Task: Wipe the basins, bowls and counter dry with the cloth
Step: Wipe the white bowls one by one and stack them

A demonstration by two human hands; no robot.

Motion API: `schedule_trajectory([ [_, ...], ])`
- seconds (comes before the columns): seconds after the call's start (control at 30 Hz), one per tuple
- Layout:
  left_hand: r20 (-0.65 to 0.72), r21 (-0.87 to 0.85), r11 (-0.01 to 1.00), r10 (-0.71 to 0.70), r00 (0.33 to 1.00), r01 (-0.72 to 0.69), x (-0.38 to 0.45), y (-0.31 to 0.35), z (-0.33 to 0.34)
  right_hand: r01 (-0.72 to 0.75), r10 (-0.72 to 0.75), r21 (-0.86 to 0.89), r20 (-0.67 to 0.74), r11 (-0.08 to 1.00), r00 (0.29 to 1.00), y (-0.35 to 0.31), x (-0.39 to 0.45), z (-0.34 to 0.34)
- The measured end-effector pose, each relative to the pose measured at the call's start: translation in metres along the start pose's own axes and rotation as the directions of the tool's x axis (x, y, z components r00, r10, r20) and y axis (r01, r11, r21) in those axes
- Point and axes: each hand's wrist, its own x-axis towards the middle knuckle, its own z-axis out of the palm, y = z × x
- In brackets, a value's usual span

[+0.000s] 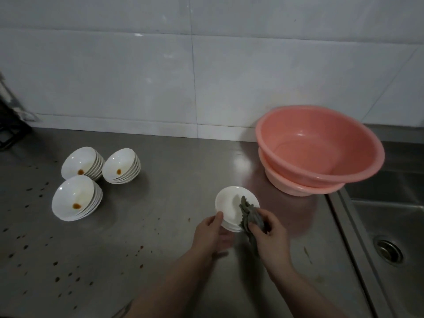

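Head view: both forearms reach forward over the counter (pixel 174 157). Left hand (pixel 210 232) curls round the near rim of a small stack of white bowls (pixel 229 205), thumb on top. Right hand (pixel 269 230) grips a grey cloth (pixel 249 213), pressing it into the top bowl's right side.

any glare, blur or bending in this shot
Head view: dim overall, with a glare patch on the steel counter beside the pink basins; wide-angle bending curves the wall tile lines; left hand and forearm look slightly motion-blurred.
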Motion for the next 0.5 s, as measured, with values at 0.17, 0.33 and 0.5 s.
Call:
schedule_trajectory([
  [0.17, -0.159, 0.435, 0.878, 0.293, 0.943, -0.200, -0.007, 0.024, -0.061, 0.133, -0.112, -0.121, 0.168, 0.984, 0.979, -0.011, -0.009, 0.037],
  [0.33, -0.314, 0.697, 0.700, 0.494, 0.811, -0.157, -0.018, 0.055, -0.171, 0.380, -0.252, -0.297, 0.388, 0.876, 0.886, -0.033, -0.012, 0.115],
  [0.5, -0.497, 0.727, 0.686, 0.559, 0.664, -0.033, -0.016, 0.071, -0.282, 0.548, -0.329, -0.338, 0.526, 0.766, 0.784, -0.054, -0.014, 0.204],
])
